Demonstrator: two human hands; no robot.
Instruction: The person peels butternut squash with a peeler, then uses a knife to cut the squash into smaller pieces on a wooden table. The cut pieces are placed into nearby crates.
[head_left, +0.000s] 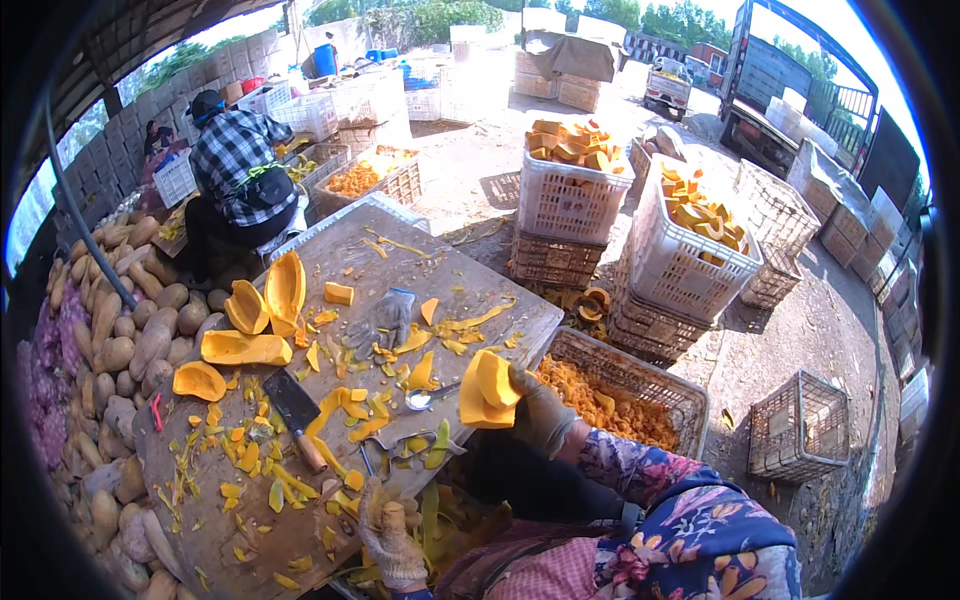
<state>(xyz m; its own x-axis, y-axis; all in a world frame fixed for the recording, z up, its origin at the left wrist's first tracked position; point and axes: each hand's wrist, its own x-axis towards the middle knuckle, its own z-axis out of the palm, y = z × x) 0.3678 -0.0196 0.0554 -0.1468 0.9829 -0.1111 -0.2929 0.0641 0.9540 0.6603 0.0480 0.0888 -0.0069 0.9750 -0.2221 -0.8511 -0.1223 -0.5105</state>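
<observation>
My right hand (546, 412), in a work glove, grips peeled orange squash pieces (487, 390) above the table's right edge. My left hand (391, 536), in a pale knit glove, is at the table's near edge with its fingers apart and nothing seen in it. Just beyond it lies a metal peeler (396, 453) among peelings. A cleaver (292, 401) with a wooden handle rests on the worn tabletop (247, 532). Behind the peeler is a metal spoon (431, 396). Hollowed squash pieces (246, 348) sit at the far left, near a grey glove (382, 322).
A crate of orange squash pulp (615, 397) stands right of the table. Stacked crates of cut squash (694, 247) rise behind it. Whole squashes (150, 337) are heaped along the left. A person in a checked shirt (244, 165) sits beyond the table. An upright crate (799, 427) is far right.
</observation>
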